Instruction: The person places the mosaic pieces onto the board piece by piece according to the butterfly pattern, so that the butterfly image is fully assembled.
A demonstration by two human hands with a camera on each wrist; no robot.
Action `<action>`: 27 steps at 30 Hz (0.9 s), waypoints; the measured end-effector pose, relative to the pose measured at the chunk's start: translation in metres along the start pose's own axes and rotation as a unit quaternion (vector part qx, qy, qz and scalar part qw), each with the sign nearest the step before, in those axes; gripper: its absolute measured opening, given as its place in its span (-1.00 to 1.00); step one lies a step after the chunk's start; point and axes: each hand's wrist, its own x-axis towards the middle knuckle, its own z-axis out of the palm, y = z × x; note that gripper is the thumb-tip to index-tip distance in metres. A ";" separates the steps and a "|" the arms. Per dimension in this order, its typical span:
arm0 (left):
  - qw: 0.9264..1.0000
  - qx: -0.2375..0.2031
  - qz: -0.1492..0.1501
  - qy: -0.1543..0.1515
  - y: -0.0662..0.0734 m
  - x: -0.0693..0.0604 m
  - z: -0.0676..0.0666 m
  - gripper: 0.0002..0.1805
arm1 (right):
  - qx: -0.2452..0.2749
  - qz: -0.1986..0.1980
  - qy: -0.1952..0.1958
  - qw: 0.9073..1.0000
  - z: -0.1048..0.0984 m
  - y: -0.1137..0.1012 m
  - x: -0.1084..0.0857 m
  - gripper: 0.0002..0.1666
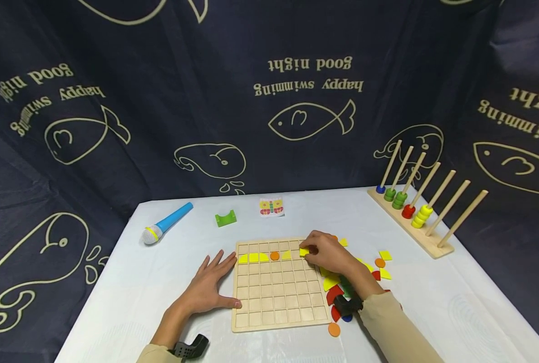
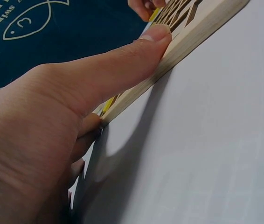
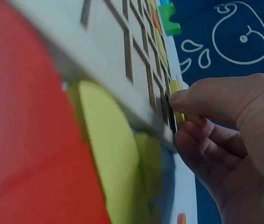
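A wooden grid board (image 1: 280, 287) lies on the white table. Along its second row sit yellow pieces (image 1: 253, 257) and one orange disc (image 1: 275, 256). My right hand (image 1: 330, 252) pinches a yellow piece (image 1: 304, 251) at the right end of that row; the right wrist view shows the piece (image 3: 176, 88) between thumb and fingers of the hand (image 3: 230, 126). With fingers spread, my left hand (image 1: 207, 287) touches the board's left edge, its thumb on the rim, as in the left wrist view, where the hand (image 2: 66, 107) meets the board (image 2: 188, 44).
Loose yellow, red, orange, green and blue pieces (image 1: 334, 329) lie right of the board, partly under my right arm. Behind it are a butterfly card (image 1: 271, 207) and a green piece (image 1: 226, 218). A toy microphone (image 1: 167, 224) is back left, a bead rack (image 1: 410, 224) back right.
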 end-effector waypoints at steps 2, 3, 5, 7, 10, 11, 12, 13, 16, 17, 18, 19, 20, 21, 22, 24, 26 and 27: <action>1.000 -0.001 0.001 0.001 0.000 0.000 0.000 0.36 | -0.001 -0.010 -0.006 1.000 0.001 -0.003 0.002 -0.69; 1.000 0.000 0.002 0.001 0.000 0.000 0.000 0.36 | -0.002 -0.012 -0.010 1.000 0.001 -0.004 0.003 -0.69; 1.000 0.000 0.003 0.000 0.000 0.000 -0.001 0.35 | -0.004 -0.013 -0.017 1.000 0.002 -0.007 0.004 -0.68; 1.000 0.000 0.002 -0.001 0.000 0.000 -0.001 0.35 | -0.006 -0.011 -0.023 1.000 0.003 -0.010 0.005 -0.67; 1.000 0.001 -0.002 -0.002 0.000 -0.001 -0.001 0.36 | -0.008 -0.015 -0.025 1.000 0.005 -0.011 0.007 -0.66; 1.000 0.001 -0.002 -0.002 0.000 -0.002 -0.001 0.36 | -0.008 -0.020 -0.024 0.999 0.006 -0.011 0.007 -0.66; 1.000 0.000 -0.003 -0.001 0.000 -0.002 -0.001 0.36 | -0.007 -0.024 -0.023 0.999 0.006 -0.011 0.008 -0.66; 1.000 0.000 -0.003 -0.002 0.001 -0.002 -0.001 0.36 | -0.004 -0.030 -0.022 0.999 0.007 -0.011 0.008 -0.66; 1.000 -0.001 0.000 -0.002 0.001 -0.002 -0.001 0.36 | 0.000 -0.045 -0.020 0.999 0.009 -0.012 0.009 -0.66; 1.000 -0.001 0.000 -0.001 0.000 -0.002 0.000 0.36 | 0.001 -0.048 -0.020 0.999 0.009 -0.013 0.009 -0.66; 1.000 -0.001 0.001 -0.002 0.000 -0.002 0.000 0.36 | 0.001 -0.050 -0.020 0.999 0.009 -0.013 0.009 -0.66; 1.000 -0.001 0.001 -0.002 0.000 -0.002 0.000 0.35 | -0.001 -0.053 -0.020 0.998 0.009 -0.014 0.009 -0.66; 1.000 0.000 0.001 -0.002 0.000 -0.002 0.000 0.35 | -0.003 -0.054 -0.020 0.998 0.010 -0.014 0.009 -0.66; 1.000 -0.001 0.000 -0.002 0.000 -0.002 0.000 0.35 | -0.003 -0.054 -0.020 0.998 0.009 -0.014 0.009 -0.66; 1.000 -0.001 0.000 -0.002 0.000 -0.002 0.000 0.35 | -0.003 -0.054 -0.019 0.998 0.009 -0.015 0.009 -0.66; 1.000 -0.002 0.000 -0.002 0.000 -0.002 -0.001 0.35 | -0.002 -0.050 -0.019 0.999 0.008 -0.015 0.008 -0.67; 1.000 -0.001 -0.003 -0.002 0.000 -0.002 0.000 0.35 | 0.000 -0.042 -0.019 0.999 0.007 -0.015 0.008 -0.67; 1.000 0.001 -0.004 -0.004 0.000 -0.002 0.000 0.35 | 0.003 -0.038 -0.019 0.999 0.006 -0.014 0.007 -0.68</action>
